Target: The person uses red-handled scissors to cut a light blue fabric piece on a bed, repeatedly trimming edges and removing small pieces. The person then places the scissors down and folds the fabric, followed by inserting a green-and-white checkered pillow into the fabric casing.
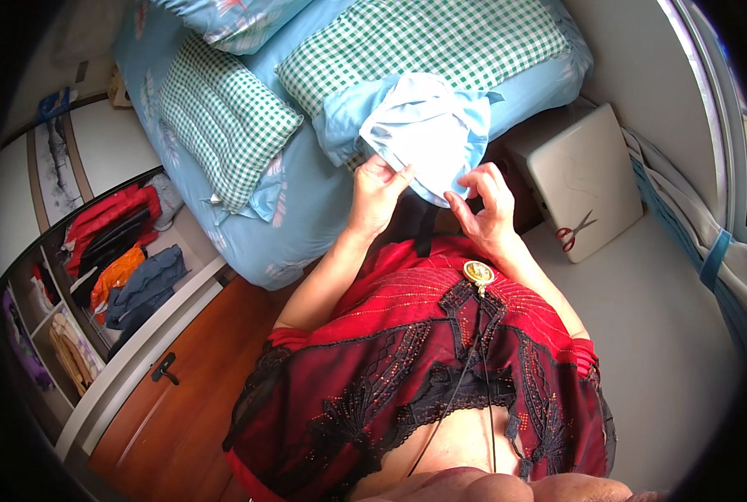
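A light blue and white cloth (pixel 424 138) is spread in front of me, its upper part over the bed's edge. My left hand (pixel 376 191) pinches its lower left edge between thumb and fingers. At its lower right edge is my right hand (pixel 486 201), thumb and index finger curled beside the fabric; whether they grip it is unclear. Behind the cloth lies a long green-and-white checked pillow (pixel 411 47).
A second checked pillow (pixel 223 119) lies on the blue bed sheet (pixel 260 245). Red-handled scissors (pixel 575 232) rest on a pale box-like object (pixel 587 182) at right. Clothes (pixel 122 263) fill an open wardrobe at left, beside a wooden door (pixel 185 401). Curtains (pixel 693 219) hang by the window.
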{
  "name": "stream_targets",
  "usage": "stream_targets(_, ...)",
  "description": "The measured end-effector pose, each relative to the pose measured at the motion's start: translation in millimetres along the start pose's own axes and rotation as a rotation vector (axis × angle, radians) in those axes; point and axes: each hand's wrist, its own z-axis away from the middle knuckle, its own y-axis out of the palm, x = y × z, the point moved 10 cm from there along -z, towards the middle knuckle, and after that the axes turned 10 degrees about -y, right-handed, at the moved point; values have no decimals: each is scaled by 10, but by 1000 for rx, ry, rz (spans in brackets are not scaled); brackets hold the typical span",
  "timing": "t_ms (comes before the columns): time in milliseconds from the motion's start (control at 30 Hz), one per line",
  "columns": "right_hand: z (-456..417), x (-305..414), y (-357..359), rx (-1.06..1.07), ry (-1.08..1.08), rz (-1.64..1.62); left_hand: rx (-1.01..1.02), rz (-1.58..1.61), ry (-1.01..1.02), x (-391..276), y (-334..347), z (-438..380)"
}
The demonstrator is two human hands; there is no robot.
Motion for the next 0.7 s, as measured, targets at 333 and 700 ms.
stream_targets(333,26,-155,356,170,208,-229,166,-229,37,-217,330,262)
stream_targets(700,269,-260,489,189,775,-1073,174,-383,27,-58,235,306)
